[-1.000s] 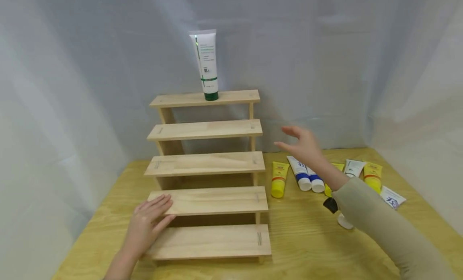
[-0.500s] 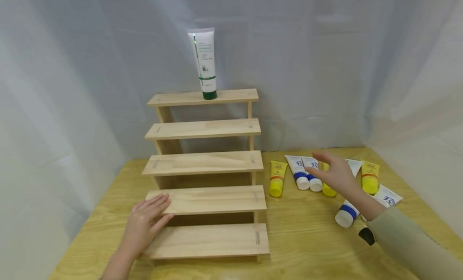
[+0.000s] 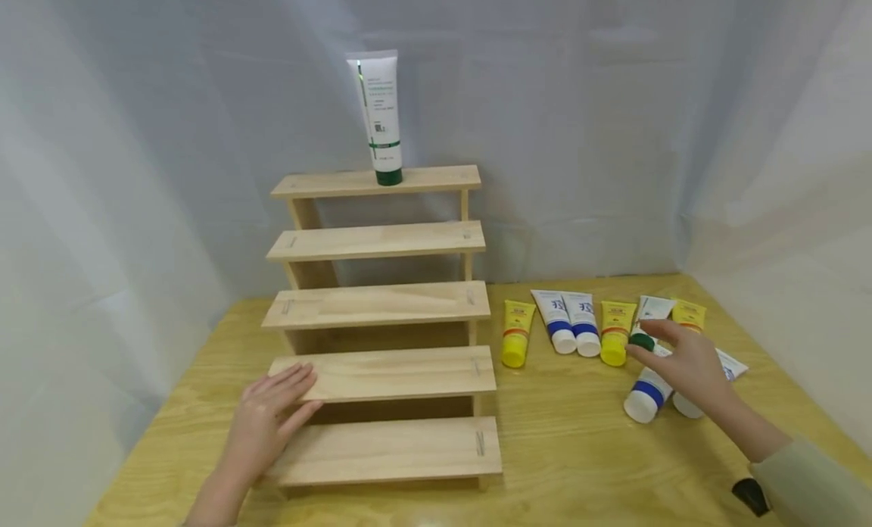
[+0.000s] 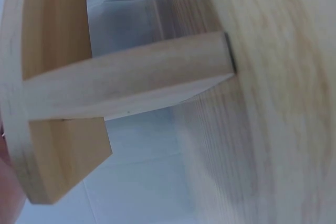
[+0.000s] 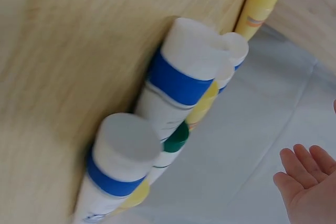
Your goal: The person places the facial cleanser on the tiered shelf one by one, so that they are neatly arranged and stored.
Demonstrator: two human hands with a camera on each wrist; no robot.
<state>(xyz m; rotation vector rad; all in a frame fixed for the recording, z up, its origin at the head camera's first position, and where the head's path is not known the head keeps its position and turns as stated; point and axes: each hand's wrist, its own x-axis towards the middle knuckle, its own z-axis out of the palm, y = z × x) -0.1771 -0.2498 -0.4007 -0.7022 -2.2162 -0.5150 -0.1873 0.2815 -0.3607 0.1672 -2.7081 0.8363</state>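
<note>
My left hand [image 3: 267, 415] rests on the left end of the second-lowest board of a stepped wooden display rack [image 3: 384, 375], fingers nearly straight. The left wrist view shows the rack's side parts [image 4: 126, 77] close up. My right hand [image 3: 691, 368] hovers over the tubes at the right, thumb and fingers apart with nothing between them. Below and around it lie a green-capped white tube [image 3: 655, 309], a blue-banded white tube [image 3: 647, 394], another blue-banded tube [image 5: 115, 166] partly hidden, and a yellow tube [image 3: 689, 313]. A green-capped white tube [image 3: 381, 114] stands cap-down on the top board.
Left of my right hand lie a yellow tube [image 3: 616, 330], two blue-banded white tubes [image 3: 571, 322] side by side, and another yellow tube [image 3: 518, 334] near the rack. Pale sheeting [image 3: 579, 133] surrounds the wooden table [image 3: 565, 451] at the back and sides.
My right hand has moved right and down from beside the rack to over the right-hand tubes. The left hand stays on the rack, and the view has shifted slightly.
</note>
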